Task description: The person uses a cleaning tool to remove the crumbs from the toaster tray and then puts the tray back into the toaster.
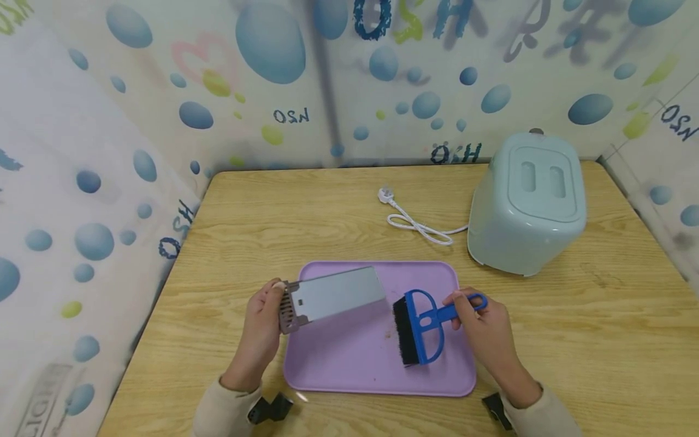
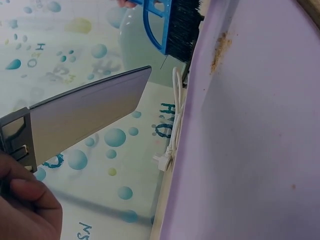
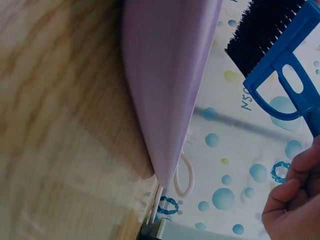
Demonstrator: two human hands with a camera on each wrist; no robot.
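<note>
My left hand [image 1: 261, 331] pinches the grey slotted end of a flat metal crumb tray [image 1: 341, 294], which is tilted over the left part of a purple tray [image 1: 333, 364]. In the left wrist view, the crumb tray's metal plate is raised above the purple tray's rim. My right hand [image 1: 488, 331] grips the handle of a blue brush [image 1: 428, 328] with black bristles. The brush is over the right half of the purple tray, its bristles facing left towards the crumb tray. Brown crumbs [image 2: 219, 52] lie on the purple tray near the bristles.
A pale green toaster [image 1: 526, 206] stands at the back right of the wooden table [image 1: 262, 218]. Its white cord [image 1: 417, 226] lies looped behind the purple tray, ending in a plug [image 1: 385, 195]. A patterned curtain-like wall [image 1: 349, 79] rises along the table's back edge.
</note>
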